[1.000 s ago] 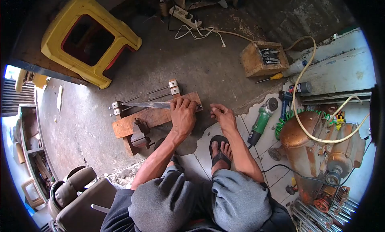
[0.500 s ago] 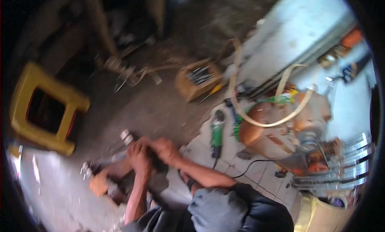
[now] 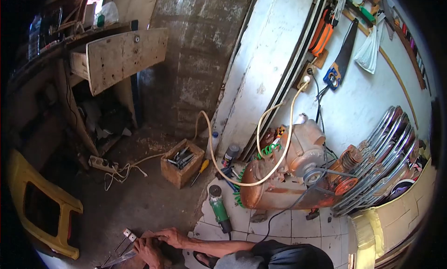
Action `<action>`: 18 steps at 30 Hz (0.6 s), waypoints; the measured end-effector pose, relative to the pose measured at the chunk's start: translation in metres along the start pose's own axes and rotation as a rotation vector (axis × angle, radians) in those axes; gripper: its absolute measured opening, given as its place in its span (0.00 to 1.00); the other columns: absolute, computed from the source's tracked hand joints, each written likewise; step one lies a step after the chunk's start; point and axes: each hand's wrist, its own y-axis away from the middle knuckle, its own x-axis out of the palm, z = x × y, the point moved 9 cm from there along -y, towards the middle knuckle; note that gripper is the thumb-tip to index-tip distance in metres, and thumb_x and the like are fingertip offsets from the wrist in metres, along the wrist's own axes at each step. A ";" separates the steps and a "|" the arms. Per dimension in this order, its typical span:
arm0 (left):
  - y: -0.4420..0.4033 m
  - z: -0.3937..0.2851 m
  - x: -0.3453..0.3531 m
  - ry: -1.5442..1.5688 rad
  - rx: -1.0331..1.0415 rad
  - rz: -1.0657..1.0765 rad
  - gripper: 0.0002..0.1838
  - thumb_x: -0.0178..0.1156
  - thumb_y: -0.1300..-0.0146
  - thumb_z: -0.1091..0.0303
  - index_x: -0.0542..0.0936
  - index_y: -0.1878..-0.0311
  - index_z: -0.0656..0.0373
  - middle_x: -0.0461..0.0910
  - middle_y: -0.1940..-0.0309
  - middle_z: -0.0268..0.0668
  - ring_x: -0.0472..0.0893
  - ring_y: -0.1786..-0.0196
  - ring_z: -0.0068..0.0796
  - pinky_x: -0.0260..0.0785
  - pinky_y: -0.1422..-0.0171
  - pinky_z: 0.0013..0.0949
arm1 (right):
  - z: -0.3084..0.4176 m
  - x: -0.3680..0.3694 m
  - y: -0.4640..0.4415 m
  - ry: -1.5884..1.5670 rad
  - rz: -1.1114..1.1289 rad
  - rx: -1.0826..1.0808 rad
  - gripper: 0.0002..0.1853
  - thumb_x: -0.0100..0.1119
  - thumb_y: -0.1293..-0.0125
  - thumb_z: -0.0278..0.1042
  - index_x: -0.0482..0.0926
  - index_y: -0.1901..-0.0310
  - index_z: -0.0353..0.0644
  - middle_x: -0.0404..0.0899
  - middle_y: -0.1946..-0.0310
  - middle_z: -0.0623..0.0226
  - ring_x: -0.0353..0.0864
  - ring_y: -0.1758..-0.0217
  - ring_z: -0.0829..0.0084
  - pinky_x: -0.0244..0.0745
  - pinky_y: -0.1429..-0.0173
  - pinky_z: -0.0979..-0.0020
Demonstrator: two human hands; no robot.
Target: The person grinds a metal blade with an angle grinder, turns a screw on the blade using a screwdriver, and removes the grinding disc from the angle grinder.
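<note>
At the bottom of the head view, my left hand (image 3: 148, 252) is closed, its fingers curled over something I cannot make out. Close beside it, my right hand (image 3: 171, 237) is also closed, with the fingertips near a brownish flat edge. A metal frame with thin rods and a pale end block (image 3: 129, 234) lies just left of my left hand. Below the rods, a greyish flat strip (image 3: 122, 258) points toward my left hand. The lower part of this work is cut off by the view's edge.
A yellow stool (image 3: 25, 176) stands at left. A wooden box of tools (image 3: 170, 177), a yellow screwdriver (image 3: 201, 170) and a green angle grinder (image 3: 218, 208) are on the floor ahead. A rusty compressor (image 3: 274, 194), a looping cream hose (image 3: 219, 169) and stacked metal-framed chairs (image 3: 382, 152) fill the right.
The view has swung upward and sharpened, so my hands now sit lower in it. Both hands stay close together at the metal frame.
</note>
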 end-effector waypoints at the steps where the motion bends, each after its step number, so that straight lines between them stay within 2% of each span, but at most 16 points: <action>1: 0.000 0.009 0.007 -0.077 0.023 -0.022 0.14 0.66 0.47 0.64 0.87 0.57 0.56 0.78 0.53 0.42 0.72 0.40 0.49 0.58 0.35 0.54 | 0.015 -0.003 -0.004 0.000 0.104 0.046 0.17 0.61 0.33 0.28 0.82 0.43 0.44 0.83 0.59 0.51 0.82 0.55 0.48 0.77 0.48 0.56; 4: 0.002 0.014 0.012 -0.012 0.067 -0.142 0.13 0.65 0.45 0.62 0.87 0.58 0.57 0.79 0.53 0.43 0.72 0.40 0.50 0.58 0.35 0.54 | 0.009 0.004 -0.004 0.071 0.110 -0.043 0.17 0.60 0.33 0.28 0.82 0.43 0.42 0.83 0.59 0.50 0.82 0.53 0.47 0.77 0.46 0.54; 5: 0.003 0.019 0.014 -0.006 0.068 -0.156 0.13 0.65 0.45 0.62 0.87 0.58 0.57 0.79 0.53 0.43 0.72 0.40 0.50 0.58 0.35 0.54 | 0.021 -0.002 -0.004 0.066 0.142 0.011 0.17 0.60 0.32 0.29 0.81 0.43 0.41 0.83 0.58 0.50 0.81 0.52 0.46 0.77 0.44 0.53; 6: 0.000 0.028 0.038 -0.148 0.065 0.063 0.19 0.54 0.37 0.55 0.75 0.45 0.51 0.69 0.41 0.39 0.66 0.34 0.50 0.54 0.31 0.56 | 0.008 0.005 -0.003 0.075 0.143 -0.001 0.17 0.60 0.32 0.29 0.81 0.43 0.41 0.83 0.58 0.50 0.81 0.52 0.46 0.77 0.44 0.53; 8: 0.010 0.059 0.085 -0.431 0.052 0.499 0.32 0.31 0.21 0.42 0.52 0.18 0.38 0.48 0.17 0.29 0.54 0.21 0.50 0.47 0.23 0.60 | -0.017 0.011 0.005 0.176 -0.051 -0.096 0.16 0.61 0.32 0.30 0.81 0.44 0.40 0.82 0.60 0.51 0.81 0.54 0.47 0.77 0.46 0.53; 9: 0.014 0.072 0.097 -0.429 0.050 0.485 0.32 0.31 0.21 0.42 0.52 0.18 0.38 0.48 0.17 0.29 0.54 0.21 0.50 0.47 0.23 0.60 | -0.002 0.008 0.007 0.212 -0.096 -0.240 0.14 0.61 0.31 0.30 0.81 0.45 0.39 0.81 0.61 0.52 0.81 0.54 0.49 0.77 0.48 0.55; 10: 0.013 0.074 0.100 -0.372 0.136 0.291 0.31 0.33 0.21 0.43 0.56 0.19 0.39 0.57 0.22 0.31 0.60 0.26 0.51 0.51 0.26 0.60 | 0.000 0.005 0.006 0.216 -0.096 -0.253 0.14 0.61 0.31 0.30 0.81 0.45 0.39 0.81 0.61 0.52 0.81 0.54 0.49 0.77 0.48 0.55; 11: 0.013 0.074 0.101 -0.315 0.222 0.098 0.30 0.35 0.21 0.44 0.60 0.21 0.39 0.65 0.26 0.33 0.66 0.30 0.51 0.54 0.29 0.60 | -0.003 0.008 0.003 0.170 0.009 -0.178 0.14 0.61 0.31 0.30 0.81 0.46 0.38 0.80 0.62 0.52 0.82 0.54 0.49 0.78 0.49 0.55; 12: 0.015 0.082 0.113 -0.314 0.223 0.087 0.30 0.35 0.21 0.44 0.60 0.21 0.39 0.65 0.26 0.33 0.66 0.30 0.51 0.54 0.29 0.60 | -0.004 0.012 0.002 0.123 0.114 -0.101 0.13 0.60 0.31 0.29 0.81 0.47 0.38 0.79 0.62 0.52 0.82 0.54 0.50 0.78 0.50 0.56; 14: 0.013 0.085 0.113 -0.364 0.238 -0.055 0.28 0.35 0.21 0.46 0.66 0.24 0.41 0.70 0.30 0.34 0.68 0.33 0.51 0.56 0.32 0.60 | -0.001 0.009 0.005 0.156 0.137 -0.071 0.13 0.60 0.31 0.28 0.81 0.47 0.38 0.79 0.62 0.52 0.82 0.55 0.50 0.78 0.51 0.56; 15: 0.011 0.084 0.109 -0.364 0.237 -0.066 0.28 0.35 0.21 0.46 0.66 0.24 0.41 0.70 0.30 0.34 0.68 0.33 0.51 0.56 0.32 0.60 | -0.005 0.012 0.004 0.184 0.162 -0.032 0.13 0.60 0.32 0.28 0.81 0.47 0.38 0.79 0.61 0.53 0.82 0.55 0.50 0.79 0.51 0.56; 18: 0.011 0.066 0.087 -0.237 0.208 -0.055 0.26 0.35 0.21 0.47 0.70 0.27 0.39 0.72 0.32 0.33 0.69 0.34 0.50 0.56 0.33 0.60 | -0.011 0.013 0.007 0.241 0.103 -0.132 0.14 0.56 0.27 0.32 0.80 0.47 0.33 0.79 0.60 0.50 0.81 0.54 0.50 0.76 0.49 0.51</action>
